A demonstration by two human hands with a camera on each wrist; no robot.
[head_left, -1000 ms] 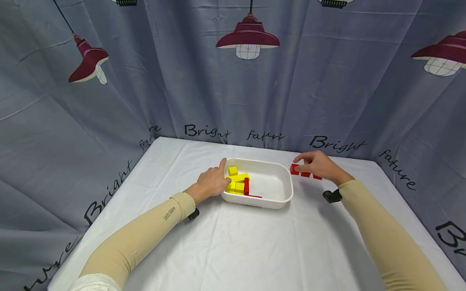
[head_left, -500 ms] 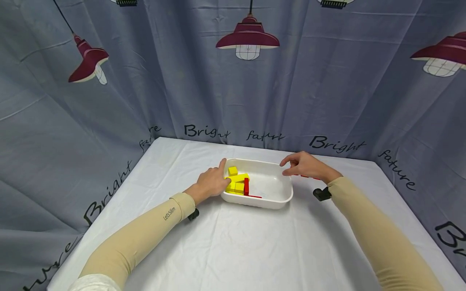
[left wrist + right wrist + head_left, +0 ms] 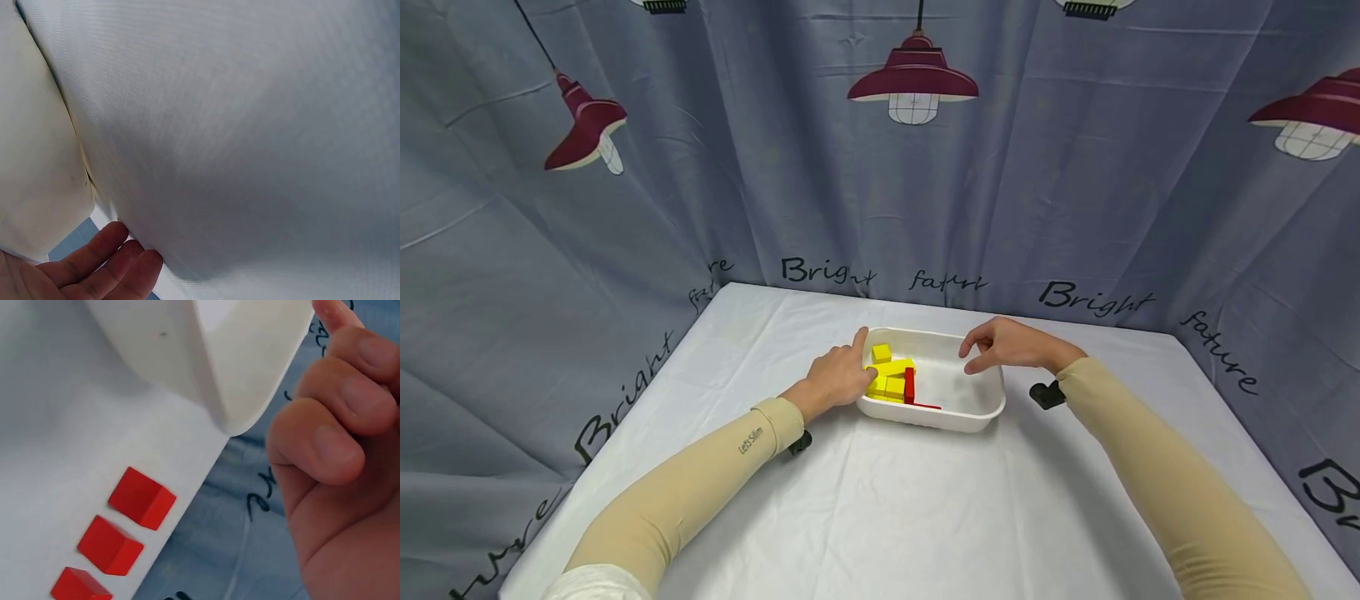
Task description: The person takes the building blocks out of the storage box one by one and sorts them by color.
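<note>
A white plastic tray [image 3: 957,423] stands on the table. My left hand [image 3: 837,377] grips its left end, the thumb over the rim and the index finger stretched along it. Several yellow blocks [image 3: 892,367] lie inside at that end, with a narrow upright red block [image 3: 909,385] beside them. Only a red edge [image 3: 927,407] shows of another piece behind the near wall. Over the tray's right part hovers my right hand [image 3: 1011,343], thumb and index finger apart with nothing seen between them. Three red cubes [image 3: 142,497] sit in a row on the table outside the tray.
White cloth covers the table [image 3: 925,508]. A grey curtain [image 3: 790,192] with printed lamps and lettering hangs right behind its far edge. In the head view my right hand and sleeve hide the red cubes.
My right hand has moved left, from beside the red cubes across the tray's right rim to above its inside. The left hand and the tray have stayed in place.
</note>
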